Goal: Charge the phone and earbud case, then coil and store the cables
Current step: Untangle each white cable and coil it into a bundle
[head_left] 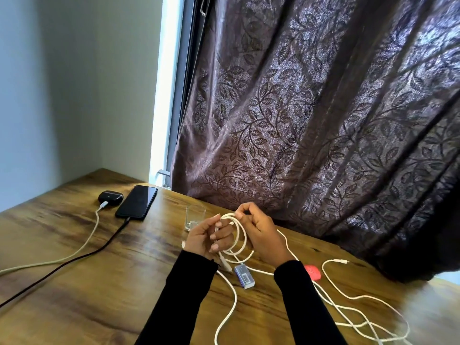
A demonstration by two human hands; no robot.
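1. Left hand (206, 239) gripping white cable (239, 241) loops; right hand (261, 235) pinching the next turn.
2. Loose cable trailing over table (74, 282): coiling partly done, storing left.
3. Farther off, phone (137, 201) and earbud case (110, 196) plugged in: charging seemingly done.

Brown leaf-patterned curtain (311, 108) behind wooden table (87, 282); empty glass (195, 217) near curtain.
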